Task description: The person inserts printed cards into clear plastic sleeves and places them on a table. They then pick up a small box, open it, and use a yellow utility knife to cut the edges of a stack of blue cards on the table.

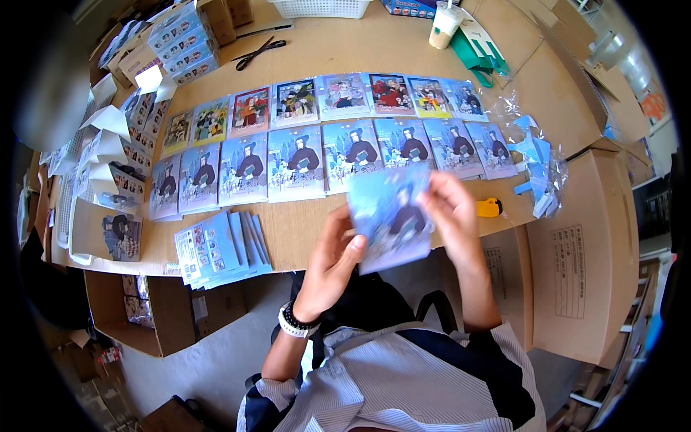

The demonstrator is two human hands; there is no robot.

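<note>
One blue packet point(389, 229) is clamped between left hand point(331, 263) and right hand point(455, 218), fingers half-curled; table edge point(288, 266) beneath them, packet rows point(350, 149) beyond.

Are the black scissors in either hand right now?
No, the black scissors lie far back on the table, while the left hand and right hand both hold a blue packet.
</note>
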